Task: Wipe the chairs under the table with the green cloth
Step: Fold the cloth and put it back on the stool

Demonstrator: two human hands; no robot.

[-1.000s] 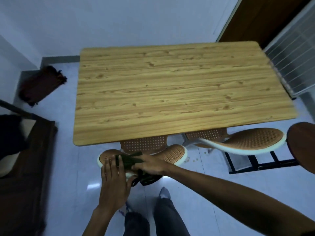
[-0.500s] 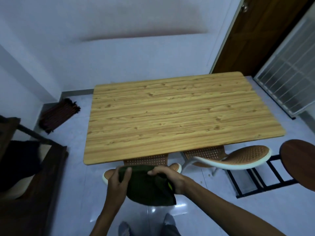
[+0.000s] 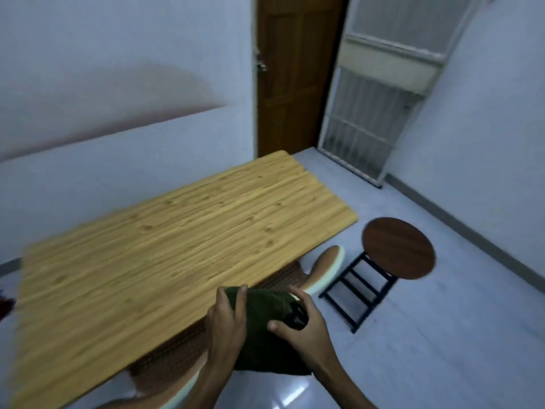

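The dark green cloth [image 3: 262, 335] hangs spread between both hands in front of the wooden table [image 3: 165, 261]. My left hand [image 3: 225, 323] grips its left top edge and my right hand [image 3: 303, 329] grips its right side. Two brown perforated chairs with white rims are tucked under the table's near edge: the nearer chair [image 3: 168, 367] shows below my left forearm, the farther chair [image 3: 324, 267] sticks out beyond the cloth. Most of both seats is hidden by the tabletop and the cloth.
A round dark-wood stool [image 3: 398, 247] on a black frame stands right of the table. Behind it are a barred white gate [image 3: 368, 128] and a brown door [image 3: 295, 75]. Pale glossy floor [image 3: 442, 335] spreads to the right.
The view has swung up and to the right, so the table now runs diagonally. Both hands have lifted the cloth off the near chair and hold it spread out in the air.
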